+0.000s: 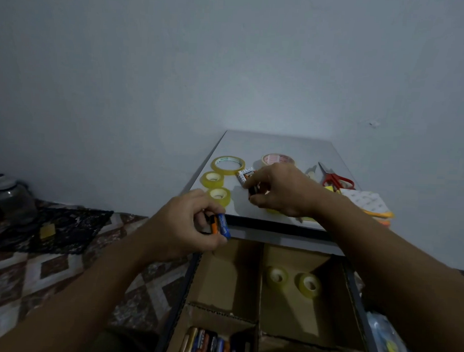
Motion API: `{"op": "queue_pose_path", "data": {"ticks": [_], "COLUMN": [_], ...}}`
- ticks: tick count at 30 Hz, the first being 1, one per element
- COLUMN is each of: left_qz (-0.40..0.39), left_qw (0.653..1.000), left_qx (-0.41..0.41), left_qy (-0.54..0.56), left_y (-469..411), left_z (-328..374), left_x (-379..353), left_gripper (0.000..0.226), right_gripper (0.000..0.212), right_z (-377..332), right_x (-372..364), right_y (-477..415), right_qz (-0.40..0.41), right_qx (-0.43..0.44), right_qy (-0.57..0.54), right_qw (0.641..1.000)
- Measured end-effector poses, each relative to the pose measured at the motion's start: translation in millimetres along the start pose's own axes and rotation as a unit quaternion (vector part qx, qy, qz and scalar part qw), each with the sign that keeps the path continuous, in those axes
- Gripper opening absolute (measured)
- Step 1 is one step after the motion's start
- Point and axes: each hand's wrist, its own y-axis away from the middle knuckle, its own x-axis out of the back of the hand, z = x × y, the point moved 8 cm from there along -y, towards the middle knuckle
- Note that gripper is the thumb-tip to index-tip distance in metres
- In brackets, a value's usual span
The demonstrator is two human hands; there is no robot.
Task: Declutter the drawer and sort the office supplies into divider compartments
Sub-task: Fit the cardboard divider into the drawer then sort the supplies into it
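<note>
Left hand: my left hand [188, 227] is curled shut around a few batteries [220, 224] above the drawer's front-left corner; I can see one orange-and-black and one blue, and their print is too blurred for me to read.
Right hand: my right hand [280, 191] is on the desk top [280, 143], fingers pinched closed on a dark battery [253, 190]; just behind it lies a white battery pack [244, 175] with lettering I cannot read.
Tape on desk: I count two small yellow rolls [215, 187] beside a flat, wide yellow ring [228, 165]; a tan roll [278, 159] with red printing on its core sits behind my right hand, the words illegible.
Right of desk: red-handled scissors [337, 179], a glue tube [311, 172], and a stack of sticky notes [365, 204].
Drawer: the cardboard divider [260, 283] splits the drawer [353, 285] into compartments; two small tape rolls [292, 281] sit in the back-right one, and batteries [213, 345] fill the front-left one.
</note>
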Motion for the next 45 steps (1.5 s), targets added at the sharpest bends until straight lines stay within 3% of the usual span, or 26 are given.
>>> {"op": "queue_pose_path", "data": {"ticks": [5,14,20,29,39,45], "left_qz": [-0.117,-0.314,-0.327,-0.328,-0.340,-0.321], "left_qw": [0.991,0.938,0.913,0.919,0.877,0.895], "left_qx": [-0.014,-0.007,-0.048,-0.050,-0.063,-0.082], "left_qy": [-0.070,-0.148,-0.240,-0.214,-0.333,-0.300], "left_y": [41,98,107,118,119,118], "left_z": [12,10,6,-5,-7,-8], "left_x": [-46,-129,-145,-161,-180,-178], "left_gripper": [0.048,0.059,0.058,0.049,0.030,0.030], "right_gripper": [0.031,0.032,0.033,0.036,0.036,0.033], "right_z": [-8,-18,-33,-40,-48,-46], "right_x": [15,11,2,-11,-35,-49], "right_y": [34,81,103,108,114,125], "right_qz": [0.036,0.054,0.051,0.041,0.019,0.007], "right_qx": [-0.026,-0.069,-0.066,-0.065,-0.084,-0.101], "right_qy": [-0.035,-0.104,-0.125,-0.145,-0.178,-0.175], "right_qw": [0.998,0.991,0.989,0.986,0.980,0.979]}}
